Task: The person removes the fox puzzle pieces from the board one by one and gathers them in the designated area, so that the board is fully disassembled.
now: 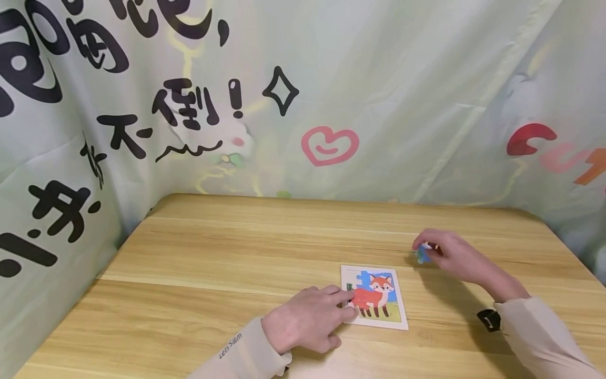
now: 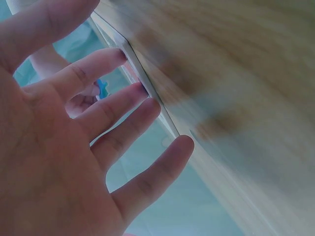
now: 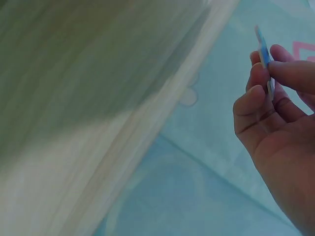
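Note:
A square jigsaw puzzle board with a fox picture lies flat on the table in the head view. Pale backing shows at its upper left, where no picture covers it. My left hand rests at the board's left side, its spread fingers reaching over the edge onto the fox's tail end. Right of the board, my right hand pinches a small blue-and-green puzzle piece between thumb and fingers, raised over the table. The right wrist view shows that piece edge-on, its face mostly hidden.
The wooden table spreads around the board, its far edge meeting a pale curtain printed with lettering and a pink heart. A dark strap piece shows at the right sleeve.

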### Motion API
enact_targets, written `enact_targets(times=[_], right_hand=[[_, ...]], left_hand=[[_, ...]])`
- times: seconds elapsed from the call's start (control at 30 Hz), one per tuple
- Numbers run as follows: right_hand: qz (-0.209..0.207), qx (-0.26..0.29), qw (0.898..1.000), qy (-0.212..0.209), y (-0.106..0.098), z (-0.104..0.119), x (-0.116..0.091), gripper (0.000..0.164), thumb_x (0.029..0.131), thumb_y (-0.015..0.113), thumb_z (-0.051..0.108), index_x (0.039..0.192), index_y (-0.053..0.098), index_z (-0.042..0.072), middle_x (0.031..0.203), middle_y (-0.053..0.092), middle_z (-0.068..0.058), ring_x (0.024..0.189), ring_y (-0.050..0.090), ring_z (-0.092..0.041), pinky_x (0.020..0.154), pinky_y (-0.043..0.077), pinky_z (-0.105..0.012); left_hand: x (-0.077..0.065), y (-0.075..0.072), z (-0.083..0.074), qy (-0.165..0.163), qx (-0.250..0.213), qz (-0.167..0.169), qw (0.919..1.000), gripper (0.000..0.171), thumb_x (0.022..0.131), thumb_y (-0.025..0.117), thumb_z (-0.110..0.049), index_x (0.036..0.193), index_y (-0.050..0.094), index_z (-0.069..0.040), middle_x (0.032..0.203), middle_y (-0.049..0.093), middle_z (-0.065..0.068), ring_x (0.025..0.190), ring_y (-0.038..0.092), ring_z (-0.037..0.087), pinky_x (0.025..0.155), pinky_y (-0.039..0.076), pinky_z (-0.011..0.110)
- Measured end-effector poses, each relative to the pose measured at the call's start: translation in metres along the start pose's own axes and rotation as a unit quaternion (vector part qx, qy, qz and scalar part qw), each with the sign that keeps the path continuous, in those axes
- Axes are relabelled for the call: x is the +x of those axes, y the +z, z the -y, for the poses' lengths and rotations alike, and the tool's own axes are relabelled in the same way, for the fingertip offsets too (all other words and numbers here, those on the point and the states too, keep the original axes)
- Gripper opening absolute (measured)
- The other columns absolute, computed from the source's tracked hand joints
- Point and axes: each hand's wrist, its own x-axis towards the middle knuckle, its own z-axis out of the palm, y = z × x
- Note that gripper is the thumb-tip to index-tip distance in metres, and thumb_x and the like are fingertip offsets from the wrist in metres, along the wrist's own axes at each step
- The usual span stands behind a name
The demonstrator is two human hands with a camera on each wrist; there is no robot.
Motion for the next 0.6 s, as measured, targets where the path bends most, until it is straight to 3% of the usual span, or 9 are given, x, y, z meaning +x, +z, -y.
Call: enact_targets(times=[0.3, 0.6], right_hand=[[0.028, -0.005, 0.998, 0.051, -0.006, -0.012, -0.008, 0.034, 0.08, 0.071, -0.02, 0.108, 0.065, -0.004, 0.085, 0.061, 0.005, 0.07, 0.048, -0.002, 0.056, 0.045, -0.026], [0.077, 0.003, 0.992, 0.099, -0.009, -0.021, -0.007, 0.027, 0.083, 0.072, -0.014, 0.106, 0.065, -0.003, 0.088, 0.066, 0.0, 0.076, 0.06, -0.01, 0.064, 0.052, -0.029]], left_hand=[[0.0, 0.0, 0.0, 0.002, 0.007, 0.001, 1.0, 0.042, 0.091, 0.072, -0.046, 0.13, 0.061, -0.033, 0.156, 0.042, -0.005, 0.136, 0.044, 0.012, 0.095, 0.05, 0.03], [0.0, 0.0, 0.0, 0.0, 0.002, -0.001, 1.0, 0.04, 0.091, 0.072, -0.045, 0.127, 0.062, -0.032, 0.156, 0.043, -0.005, 0.136, 0.044, 0.012, 0.095, 0.05, 0.031]])
